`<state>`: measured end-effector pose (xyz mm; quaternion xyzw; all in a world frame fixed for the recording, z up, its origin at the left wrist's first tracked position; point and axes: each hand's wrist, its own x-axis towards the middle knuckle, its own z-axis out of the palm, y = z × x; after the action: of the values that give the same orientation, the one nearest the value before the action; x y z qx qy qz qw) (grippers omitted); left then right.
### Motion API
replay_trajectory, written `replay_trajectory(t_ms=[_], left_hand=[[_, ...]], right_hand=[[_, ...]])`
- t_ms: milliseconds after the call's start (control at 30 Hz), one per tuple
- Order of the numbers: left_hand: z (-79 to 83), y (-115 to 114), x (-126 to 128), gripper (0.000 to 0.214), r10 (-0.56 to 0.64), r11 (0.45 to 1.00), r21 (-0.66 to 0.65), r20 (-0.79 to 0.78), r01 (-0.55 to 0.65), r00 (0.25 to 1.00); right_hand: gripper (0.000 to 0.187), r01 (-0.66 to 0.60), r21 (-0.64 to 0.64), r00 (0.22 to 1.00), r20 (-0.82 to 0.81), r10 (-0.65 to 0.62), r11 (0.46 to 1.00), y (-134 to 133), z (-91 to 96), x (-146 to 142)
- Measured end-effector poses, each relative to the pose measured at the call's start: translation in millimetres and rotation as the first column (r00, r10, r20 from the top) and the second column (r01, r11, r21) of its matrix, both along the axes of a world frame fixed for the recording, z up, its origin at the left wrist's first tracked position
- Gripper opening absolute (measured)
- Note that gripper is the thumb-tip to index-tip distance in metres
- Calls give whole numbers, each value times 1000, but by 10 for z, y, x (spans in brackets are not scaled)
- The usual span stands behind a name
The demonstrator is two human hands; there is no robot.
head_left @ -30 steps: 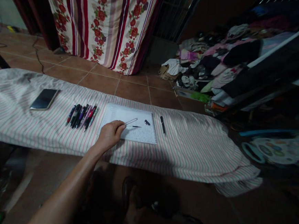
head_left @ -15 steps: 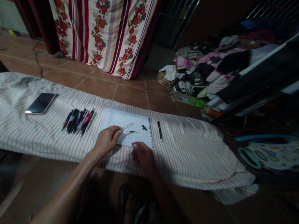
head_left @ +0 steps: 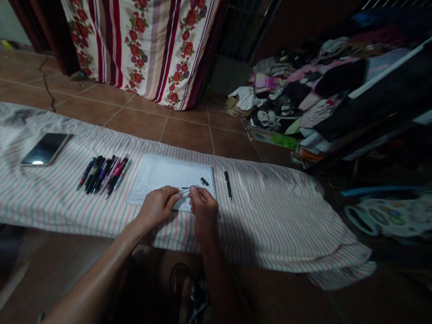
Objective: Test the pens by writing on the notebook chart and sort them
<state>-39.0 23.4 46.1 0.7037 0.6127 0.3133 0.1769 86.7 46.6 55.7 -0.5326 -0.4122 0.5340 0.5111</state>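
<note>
My left hand [head_left: 157,206] is closed around one end of a clear, thin pen barrel [head_left: 184,191] above the lower part of a spiral notebook [head_left: 163,170]. The fingers of my right hand [head_left: 203,204] pinch together at the barrel's other end, so its tip is hidden. Just behind the barrel, a thin dark piece, perhaps a pen refill [head_left: 187,187], shows over the page. A black pen cap [head_left: 204,181] lies on the notebook near its spiral edge. Beside that edge, on the striped cloth, rests a black pen [head_left: 228,186].
Left of the notebook, several pens [head_left: 105,174] lie side by side. Farther left is a smartphone [head_left: 47,148]. A striped cloth [head_left: 272,211] covers the table. Beyond it hang a floral curtain [head_left: 136,36] and, to the right, a heap of clothes [head_left: 300,89] stands on the floor.
My right hand has moved up and inward to the clear barrel, its fingers now pinched there. The barrel has come lower, closer to the notebook. The camera view has shifted slightly.
</note>
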Motion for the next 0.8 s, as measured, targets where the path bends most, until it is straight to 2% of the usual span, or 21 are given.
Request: replay_trajectory(t_ms=[200, 367, 533, 700, 800], left_hand=[[-31, 28, -6, 29, 9, 999, -42, 6, -9, 1000], [-83, 42, -2, 29, 19, 999, -36, -15, -20, 1000], [-122, 49, -19, 30, 46, 999, -26, -56, -47, 997], [-106, 43, -54, 29, 63, 996, -54, -23, -64, 998], [-109, 42, -66, 29, 70, 996, -52, -8, -70, 998]], right_hand=[[19, -45, 58, 999, 27, 44, 997, 58, -14, 4], [24, -68, 29, 998, 2, 68, 997, 139, -182, -10], [26, -97, 63, 995, 23, 95, 993, 218, -310, -32], [22, -166, 78, 985, -27, 169, 983, 250, -304, -43], [25, -163, 83, 983, -67, 169, 983, 252, -284, -71]])
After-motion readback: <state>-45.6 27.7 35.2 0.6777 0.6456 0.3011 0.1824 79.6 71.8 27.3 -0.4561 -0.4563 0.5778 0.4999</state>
